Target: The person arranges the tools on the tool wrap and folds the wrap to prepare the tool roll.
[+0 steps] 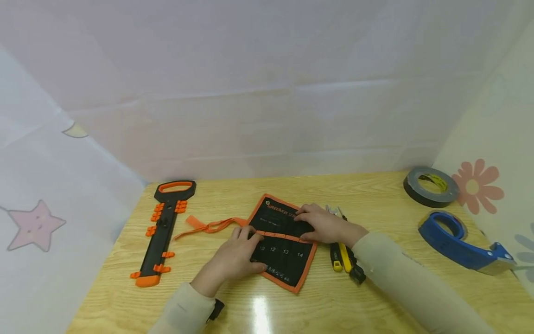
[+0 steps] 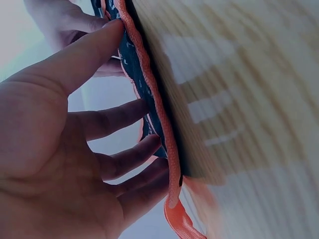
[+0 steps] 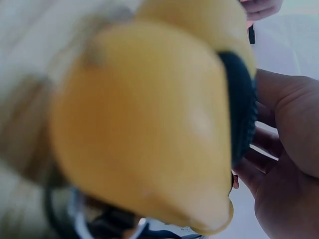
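Wooden surface (image 1: 333, 306) is seen bearing a black pouch (image 1: 288, 260) at its middle, long axis running away from the person. Left hand (image 1: 239, 255) and right hand (image 1: 321, 225) are laid flat on it, fingers straight, gripping nothing.

Black fabric tool roll pouch with orange trim (image 1: 283, 241), spread open and flat on light wooden tabletop (image 1: 333, 297), turned at a slant. Orange-edged pocket band across the middle; white size numbers 10, 12, 13, 14 printed below it, orange lettering near the top edge. Orange tie ribbon (image 1: 208, 226) attached at the pouch's left side, trailing leftward across the wood in a loose tangle. Pressed down under left hand (image 1: 238, 257) at the lower left and right hand (image 1: 323, 225) at the upper right, fingers flat on the cloth.
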The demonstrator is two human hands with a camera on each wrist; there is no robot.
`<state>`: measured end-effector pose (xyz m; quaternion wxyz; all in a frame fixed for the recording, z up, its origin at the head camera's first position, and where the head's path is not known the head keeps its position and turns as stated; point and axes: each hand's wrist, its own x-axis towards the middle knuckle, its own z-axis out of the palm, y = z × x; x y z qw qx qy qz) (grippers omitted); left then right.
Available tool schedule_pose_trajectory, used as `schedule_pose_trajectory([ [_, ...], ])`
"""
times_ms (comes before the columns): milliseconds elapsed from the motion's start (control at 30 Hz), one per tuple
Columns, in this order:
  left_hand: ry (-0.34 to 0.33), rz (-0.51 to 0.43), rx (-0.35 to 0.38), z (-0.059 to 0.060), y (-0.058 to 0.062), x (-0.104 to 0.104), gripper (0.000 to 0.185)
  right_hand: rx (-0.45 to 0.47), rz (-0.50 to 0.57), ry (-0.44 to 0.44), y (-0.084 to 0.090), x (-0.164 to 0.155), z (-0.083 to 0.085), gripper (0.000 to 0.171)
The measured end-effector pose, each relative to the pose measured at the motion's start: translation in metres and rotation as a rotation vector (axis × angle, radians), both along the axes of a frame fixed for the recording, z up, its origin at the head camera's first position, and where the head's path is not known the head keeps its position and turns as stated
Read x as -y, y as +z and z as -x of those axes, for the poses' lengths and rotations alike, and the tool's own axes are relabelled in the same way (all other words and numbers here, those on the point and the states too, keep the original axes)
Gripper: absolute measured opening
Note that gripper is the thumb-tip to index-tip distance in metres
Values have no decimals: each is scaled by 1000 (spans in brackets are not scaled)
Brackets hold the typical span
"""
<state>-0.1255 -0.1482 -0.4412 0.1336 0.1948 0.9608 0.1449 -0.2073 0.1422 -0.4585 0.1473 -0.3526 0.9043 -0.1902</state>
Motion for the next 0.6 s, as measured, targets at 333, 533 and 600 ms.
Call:
schedule_pose_trajectory([
  [333,-11,16,-35,10,-4,2,64,-26,-9,-31,-1,-2,-8,53],
  [533,-19,2,-19,17,-5,5,63,-51,-9,-33,0,-4,-13,55],
  [600,-29,-4,-17,21,-6,6,63,-52,-8,-39,1,-4,-15,55],
])
